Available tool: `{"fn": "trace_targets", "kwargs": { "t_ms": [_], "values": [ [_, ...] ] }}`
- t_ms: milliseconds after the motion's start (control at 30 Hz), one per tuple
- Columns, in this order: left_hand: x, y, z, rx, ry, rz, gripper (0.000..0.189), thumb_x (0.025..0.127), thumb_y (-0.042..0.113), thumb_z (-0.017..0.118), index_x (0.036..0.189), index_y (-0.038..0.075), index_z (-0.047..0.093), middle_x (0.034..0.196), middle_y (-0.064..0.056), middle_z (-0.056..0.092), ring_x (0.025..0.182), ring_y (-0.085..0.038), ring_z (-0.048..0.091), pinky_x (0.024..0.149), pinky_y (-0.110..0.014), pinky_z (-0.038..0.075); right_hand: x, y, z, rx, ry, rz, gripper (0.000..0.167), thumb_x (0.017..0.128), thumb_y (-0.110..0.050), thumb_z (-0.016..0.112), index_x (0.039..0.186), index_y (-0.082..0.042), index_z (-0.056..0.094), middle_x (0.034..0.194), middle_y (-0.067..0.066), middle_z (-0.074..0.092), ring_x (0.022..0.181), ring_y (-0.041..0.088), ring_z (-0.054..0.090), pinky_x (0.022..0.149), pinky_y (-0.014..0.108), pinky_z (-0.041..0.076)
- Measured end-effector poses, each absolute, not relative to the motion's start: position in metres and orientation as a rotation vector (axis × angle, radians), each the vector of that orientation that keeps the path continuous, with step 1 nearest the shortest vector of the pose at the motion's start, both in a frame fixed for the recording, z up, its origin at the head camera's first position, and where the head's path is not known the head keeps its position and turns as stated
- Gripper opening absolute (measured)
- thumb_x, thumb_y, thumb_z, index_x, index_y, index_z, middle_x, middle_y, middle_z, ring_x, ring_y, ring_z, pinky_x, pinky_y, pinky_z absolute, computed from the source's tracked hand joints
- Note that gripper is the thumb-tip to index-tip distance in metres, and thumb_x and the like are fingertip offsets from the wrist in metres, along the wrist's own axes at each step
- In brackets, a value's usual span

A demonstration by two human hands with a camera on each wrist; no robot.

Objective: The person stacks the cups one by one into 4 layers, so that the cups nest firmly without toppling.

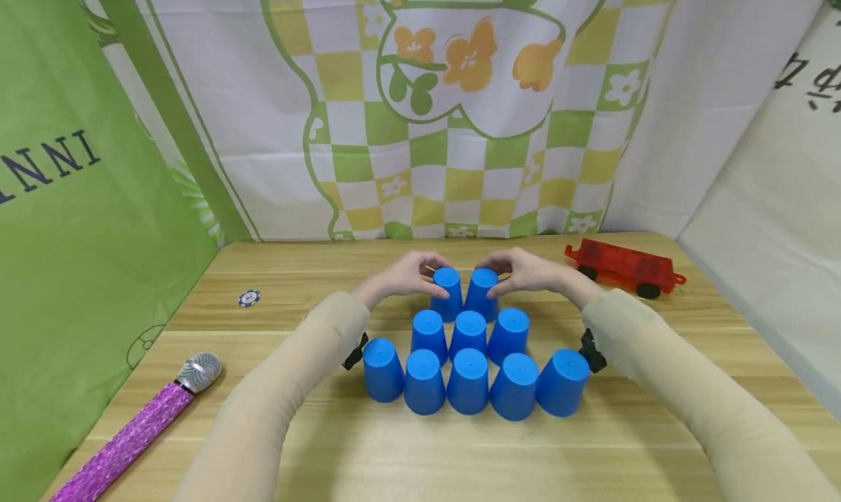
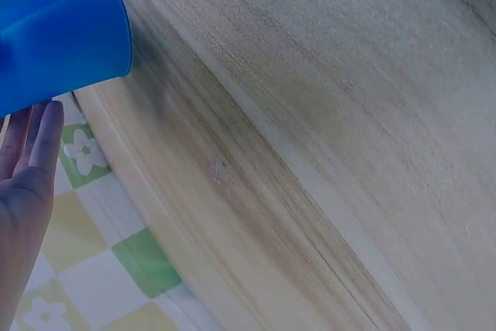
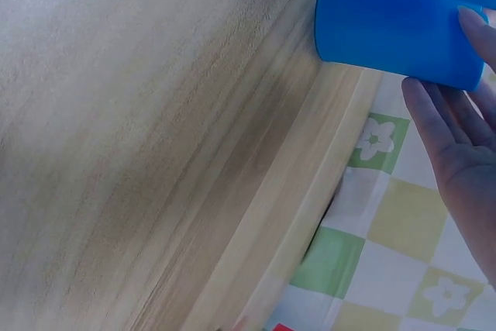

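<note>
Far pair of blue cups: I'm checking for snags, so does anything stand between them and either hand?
Nothing visible does: the left hand grips the left cup and the right hand grips the right cup.

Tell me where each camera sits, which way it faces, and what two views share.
Head: worn on the head, looking forward and down at the table and blue cups; both sleeves, left hand and right hand show.
Left wrist: on that wrist, facing the left-hand cup and the table; part of the left hand shows.
Right wrist: on that wrist, facing the right-hand cup and the table; part of the right hand shows.
Both wrist views show blue cups, the table and checkered cloth beyond.
</note>
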State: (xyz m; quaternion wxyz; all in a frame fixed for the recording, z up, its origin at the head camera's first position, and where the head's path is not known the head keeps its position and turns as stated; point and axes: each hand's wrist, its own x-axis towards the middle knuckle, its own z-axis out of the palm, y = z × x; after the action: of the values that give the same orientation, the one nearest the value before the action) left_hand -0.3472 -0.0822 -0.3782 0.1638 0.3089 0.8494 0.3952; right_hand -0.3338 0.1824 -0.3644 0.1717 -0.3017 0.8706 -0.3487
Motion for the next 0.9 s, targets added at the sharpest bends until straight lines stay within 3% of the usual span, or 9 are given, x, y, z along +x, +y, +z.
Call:
{"fn": "trace_targets", "kwargs": {
  "t_ms": [400,900],
  "values": [
    [-0.344,-0.109,-0.367,0.876,2.428,1.165,0.054,0.084,0.018,0.071,0.131,0.003,0.05,0.131,-0.017,0.055,0.121,-0.034,0.054,0.098,-0.038,0.05,-0.33,0.201,-0.356,-0.821,2.465,-1.039,0.058,0.084,-0.018,0.071,0.134,-0.001,0.047,0.134,0.022,0.052,0.123,0.038,0.051,0.1,0.049,0.046],
    [-0.331,-0.171,-0.343,0.763,2.547,1.274,0.052,0.087,0.027,0.068,0.133,0.007,0.051,0.134,-0.015,0.054,0.122,-0.03,0.053,0.101,-0.042,0.047,-0.308,0.244,-0.35,-0.725,2.58,-1.12,0.054,0.089,-0.028,0.065,0.134,-0.005,0.047,0.132,0.02,0.054,0.123,0.038,0.051,0.098,0.05,0.047]
  ]
}}
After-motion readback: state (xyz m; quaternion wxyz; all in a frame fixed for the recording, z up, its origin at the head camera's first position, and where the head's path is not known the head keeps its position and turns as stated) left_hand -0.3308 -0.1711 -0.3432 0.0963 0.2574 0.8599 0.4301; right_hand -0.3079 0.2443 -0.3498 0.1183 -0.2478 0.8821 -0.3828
